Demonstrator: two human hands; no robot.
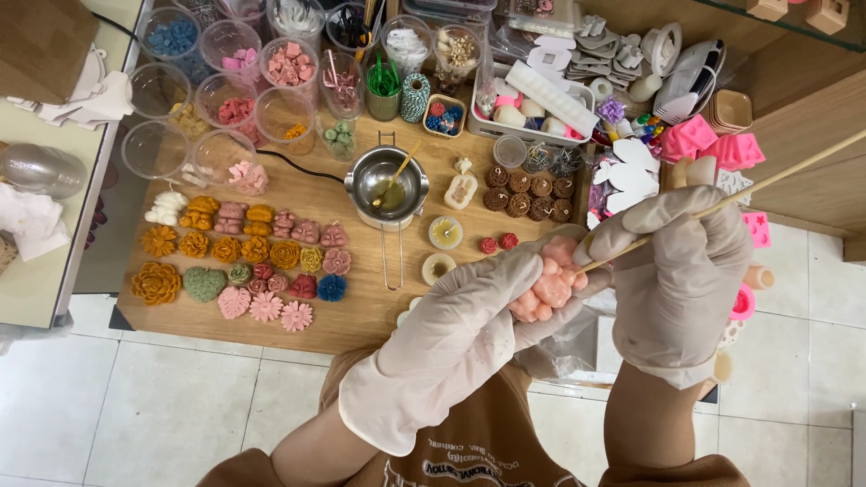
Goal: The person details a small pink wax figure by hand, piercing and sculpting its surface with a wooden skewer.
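While I only have the head view, both hands read clearly. Left hand [469,338], in a white glove, is closed around a pink bear-shaped wax piece [548,287], cupping it from below with the thumb over its upper edge. Right hand [678,280], also gloved, is pinched on a thin wooden stick [776,179]; the stick runs up to the right past the frame edge, and its lower tip touches the pink piece on its right side. I see the piece held in the air just off the near right corner of the wooden desk [361,316], above a clear plastic bag [568,347].

On the desk I see a small metal melting pot [388,185] with a stick resting in it, centre back. Left of it lie rows of finished wax shapes [244,257]: orange, pink, red, one green heart, one blue flower. Behind those stand clear plastic cups [225,99] holding coloured wax bits. Right of the pot I see a cluster of dark brown round pieces [528,191], two small red pieces [498,243] and two round pale wax discs [442,248]. Pink silicone moulds [713,144] sit at the far right, near white cut-out shapes [631,167]. White tiled floor [180,406] shows below the desk.
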